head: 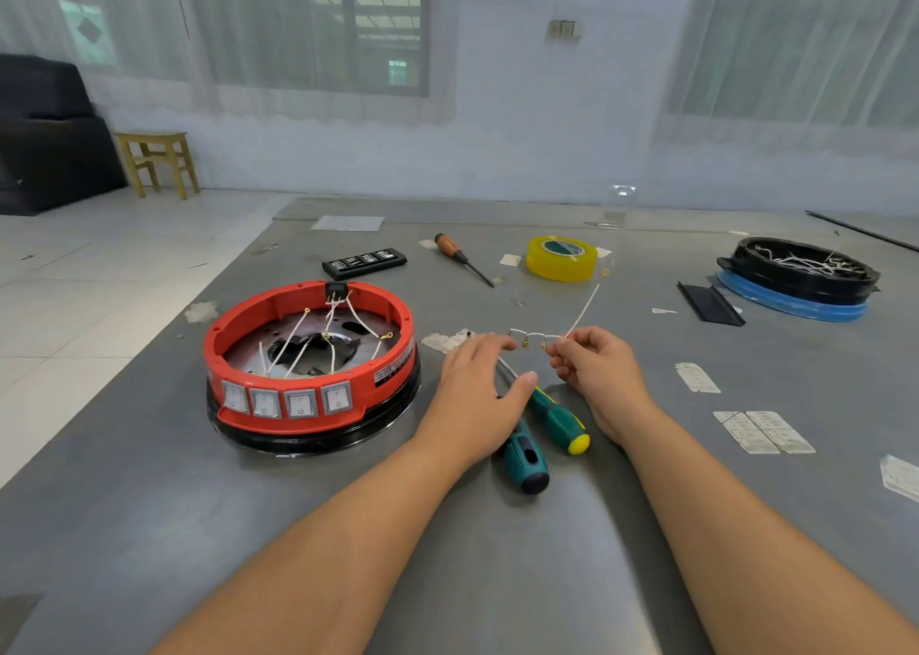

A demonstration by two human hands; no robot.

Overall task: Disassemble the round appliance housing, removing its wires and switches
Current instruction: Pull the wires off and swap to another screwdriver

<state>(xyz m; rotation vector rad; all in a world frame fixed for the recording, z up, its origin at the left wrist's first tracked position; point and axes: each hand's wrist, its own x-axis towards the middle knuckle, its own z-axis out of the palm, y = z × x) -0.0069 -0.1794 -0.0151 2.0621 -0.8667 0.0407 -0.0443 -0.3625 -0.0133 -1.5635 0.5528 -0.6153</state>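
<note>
Head view: the red round housing [309, 366] sits on the grey table [149, 505] at about nine o'clock from the hands, four rocker switches [286, 399] in its wall, white wires [318, 341] strung inside. Both hands work a freed wire harness [534, 337] between them. The left hand [477, 396] pinches one end, the right hand [592, 371] the other, fingers curled on it (probably stretching it to untangle the terminals). Two green screwdrivers [542, 430] lie at six o'clock, within reach.
</note>
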